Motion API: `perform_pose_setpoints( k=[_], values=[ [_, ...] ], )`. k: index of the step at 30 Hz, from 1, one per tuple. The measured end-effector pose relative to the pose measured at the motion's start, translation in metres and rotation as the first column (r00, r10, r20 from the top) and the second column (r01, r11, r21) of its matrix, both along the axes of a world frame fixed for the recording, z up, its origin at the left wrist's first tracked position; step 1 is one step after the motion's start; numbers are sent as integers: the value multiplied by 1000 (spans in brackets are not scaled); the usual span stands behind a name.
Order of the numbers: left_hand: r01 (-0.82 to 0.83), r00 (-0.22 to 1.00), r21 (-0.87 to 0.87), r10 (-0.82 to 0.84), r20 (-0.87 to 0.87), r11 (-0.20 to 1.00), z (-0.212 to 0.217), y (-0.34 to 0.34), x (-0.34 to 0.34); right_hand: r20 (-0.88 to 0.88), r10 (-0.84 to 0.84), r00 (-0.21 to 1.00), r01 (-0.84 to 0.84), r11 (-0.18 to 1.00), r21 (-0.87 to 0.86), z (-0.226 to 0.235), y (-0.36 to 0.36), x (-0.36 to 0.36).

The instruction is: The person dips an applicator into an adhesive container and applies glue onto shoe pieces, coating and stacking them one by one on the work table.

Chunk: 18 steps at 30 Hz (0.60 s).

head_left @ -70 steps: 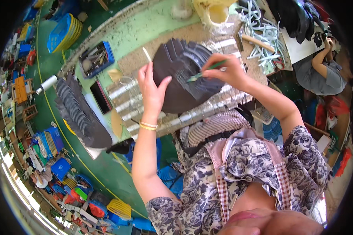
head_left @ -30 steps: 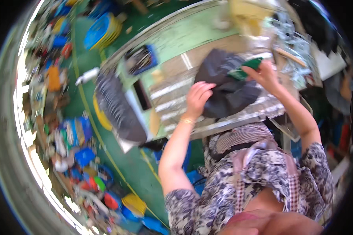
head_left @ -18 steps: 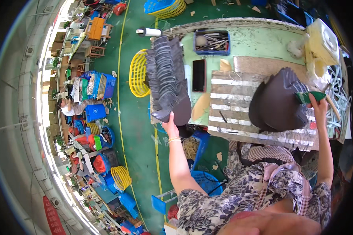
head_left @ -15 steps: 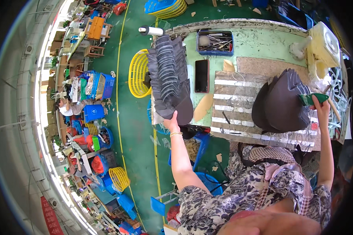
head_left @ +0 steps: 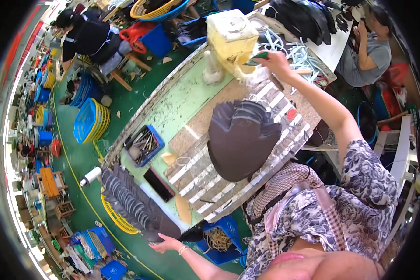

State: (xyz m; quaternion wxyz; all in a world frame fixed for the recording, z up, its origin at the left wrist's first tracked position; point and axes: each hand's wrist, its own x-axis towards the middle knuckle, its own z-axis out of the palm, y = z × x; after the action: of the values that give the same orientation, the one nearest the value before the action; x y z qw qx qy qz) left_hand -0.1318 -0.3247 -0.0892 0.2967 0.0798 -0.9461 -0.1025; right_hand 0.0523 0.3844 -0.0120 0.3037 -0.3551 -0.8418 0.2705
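My right hand point(head_left: 276, 64) is closed on a flat green spreader point(head_left: 256, 58), held at the mouth of a yellow, crusted tub point(head_left: 233, 35). A fanned stack of dark grey shaped sheets point(head_left: 241, 142) lies on the striped board, below that hand. At the lower left, my left hand point(head_left: 167, 243) is open with fingers apart, by the near end of a long row of overlapping dark pieces point(head_left: 135, 203). Whether its fingertips touch the row I cannot tell.
The table holds a black phone point(head_left: 159, 184), a blue tool box point(head_left: 144, 145), a striped board point(head_left: 196, 186) and a white spool point(head_left: 90, 176). Pale strips point(head_left: 308, 60) lie beyond the tub. A co-worker point(head_left: 368, 46) sits at the right; another person point(head_left: 91, 39) bends at the far left.
The view has turned. My right hand has carried the green spreader from the fanned stack to the yellow tub. My left hand has come off the top of the row's end piece and its fingers have spread.
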Motion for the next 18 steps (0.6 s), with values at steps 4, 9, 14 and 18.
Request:
perform_pose_setpoints(
  k=[4, 9, 14, 18],
  values=[
    [406, 876, 429, -477, 70, 807, 56, 176, 38, 302, 162, 939, -156, 987, -42, -12, 33, -14],
    [822, 416, 338, -888, 194, 459, 101, 346, 93, -133, -36, 990, -94, 531, -842, -19, 37, -19],
    [841, 365, 226, -823, 435, 491, 85, 367, 90, -410, 185, 893, -442, 183, -878, 16, -80, -14],
    [838, 354, 243, -826, 438, 488, 83, 348, 84, -31, 515, 857, -432, 683, -590, 28, -138, -40]
  ],
)
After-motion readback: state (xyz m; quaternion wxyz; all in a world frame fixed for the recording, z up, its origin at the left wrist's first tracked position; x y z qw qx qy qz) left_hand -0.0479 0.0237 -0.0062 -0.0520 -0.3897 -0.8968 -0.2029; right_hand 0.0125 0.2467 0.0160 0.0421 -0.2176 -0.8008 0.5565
